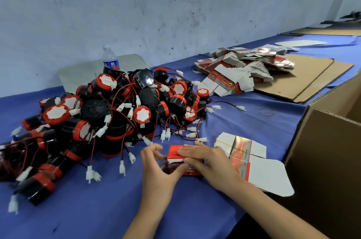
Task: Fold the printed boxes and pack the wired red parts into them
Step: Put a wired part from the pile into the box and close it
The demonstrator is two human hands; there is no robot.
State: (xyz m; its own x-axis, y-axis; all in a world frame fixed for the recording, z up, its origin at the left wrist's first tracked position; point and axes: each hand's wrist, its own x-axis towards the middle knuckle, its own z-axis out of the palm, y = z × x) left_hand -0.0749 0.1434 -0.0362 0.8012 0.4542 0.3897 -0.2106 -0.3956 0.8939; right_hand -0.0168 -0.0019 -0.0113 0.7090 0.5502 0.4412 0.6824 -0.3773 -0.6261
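Head camera looks down at a table with a blue cloth (93, 211), and I see both hands at one red printed box (176, 155) near the front edge. The right hand (203, 157) lies on top of this box with the fingers straight and close together, pressing it down, and the thumb is at the front side. The left hand (156, 166) is at the left end of the box. Its fingers are curled and the thumb touches the lower front edge, so it grips the box from that end.

Just behind and to the left lies a big pile of wired red parts (117, 111), black bodies with red rims, and thin wires with white plugs spread toward the hands. Just right of the right hand is a bound stack of flat boxes (242, 148), and one opened flat box (271, 176) lies beside it. A brown carton (328, 160) stands at the right edge. Far behind is a loose heap of flat boxes (244, 69) on a cardboard sheet (304, 80). A water bottle (110, 59) stands behind the pile.
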